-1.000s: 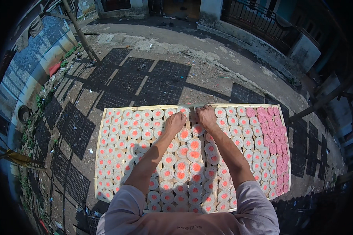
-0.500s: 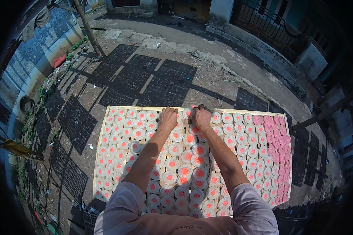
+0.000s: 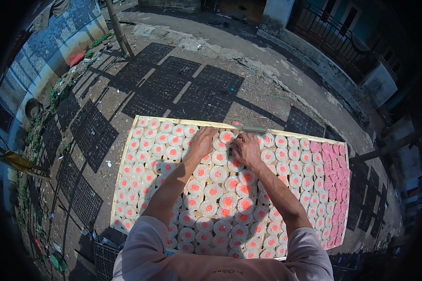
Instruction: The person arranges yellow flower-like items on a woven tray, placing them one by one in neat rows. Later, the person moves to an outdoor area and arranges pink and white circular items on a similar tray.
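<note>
Pale wood edges a wide rectangular slatted rack (image 3: 183, 121), which spreads in front of the person and is covered in close rows of round, coarse-textured white discs with orange-red centres (image 3: 217, 175). At its right end, a band of curly, bright pink round pieces (image 3: 333, 180) fills several columns, some of them touching or overlapping.

Both bare hands work near the far edge, close together. The left hand (image 3: 203, 140) lies palm down over the discs just inside the rim, its fingers bent and fairly close to one another; whether its grip holds a disc cannot be told. The right hand (image 3: 246, 149) is more tightly curled, its fingertips turned down and inward among the discs; its grip looks narrow, but what lies under the fingers is hidden. One white disc with an orange centre (image 3: 226, 136) shows in the gap between the two hands. Just beyond the right hand, a flat grey-green strip (image 3: 253, 129) lies along the rim.

Shadow falls across the middle of the rack, around a pale short-sleeved shirt (image 3: 309, 250). Beyond the far edge, dark grid-patterned shadows (image 3: 211, 89) cover the bare brown ground. A slanting wooden post (image 3: 121, 35) stands at the upper left, near a blue-and-white wall (image 3: 42, 47) and a red bundle (image 3: 77, 58).
</note>
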Available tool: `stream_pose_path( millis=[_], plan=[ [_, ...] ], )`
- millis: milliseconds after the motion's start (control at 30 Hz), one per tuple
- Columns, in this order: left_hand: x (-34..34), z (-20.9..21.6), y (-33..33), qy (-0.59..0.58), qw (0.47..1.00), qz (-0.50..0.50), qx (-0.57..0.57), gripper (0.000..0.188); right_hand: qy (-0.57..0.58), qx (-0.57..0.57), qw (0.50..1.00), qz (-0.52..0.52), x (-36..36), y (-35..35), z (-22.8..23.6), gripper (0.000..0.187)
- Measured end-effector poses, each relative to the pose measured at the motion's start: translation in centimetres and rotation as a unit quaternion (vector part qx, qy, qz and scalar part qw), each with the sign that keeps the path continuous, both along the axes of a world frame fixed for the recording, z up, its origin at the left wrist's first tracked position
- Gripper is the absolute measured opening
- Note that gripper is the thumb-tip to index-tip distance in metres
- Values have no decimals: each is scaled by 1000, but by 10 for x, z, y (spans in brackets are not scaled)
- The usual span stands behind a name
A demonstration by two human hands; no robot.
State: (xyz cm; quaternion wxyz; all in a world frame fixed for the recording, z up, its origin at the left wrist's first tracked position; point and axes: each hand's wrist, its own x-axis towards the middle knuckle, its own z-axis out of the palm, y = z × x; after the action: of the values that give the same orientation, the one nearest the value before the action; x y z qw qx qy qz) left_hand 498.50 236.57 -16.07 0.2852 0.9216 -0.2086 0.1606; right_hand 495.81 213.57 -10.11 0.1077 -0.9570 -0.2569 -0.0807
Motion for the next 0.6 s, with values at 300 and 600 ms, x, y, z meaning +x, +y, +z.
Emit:
stream_pose_path(
  millis=[300, 600],
  plan=[
    [32, -1, 29, 84, 975, -10, 204, 34, 59, -117, 991, 29, 15, 60, -32, 21],
    [29, -15, 27, 133, 973, 131, -139, 27, 169, 258, 939, -151, 15, 34, -30, 29]
  ],
)
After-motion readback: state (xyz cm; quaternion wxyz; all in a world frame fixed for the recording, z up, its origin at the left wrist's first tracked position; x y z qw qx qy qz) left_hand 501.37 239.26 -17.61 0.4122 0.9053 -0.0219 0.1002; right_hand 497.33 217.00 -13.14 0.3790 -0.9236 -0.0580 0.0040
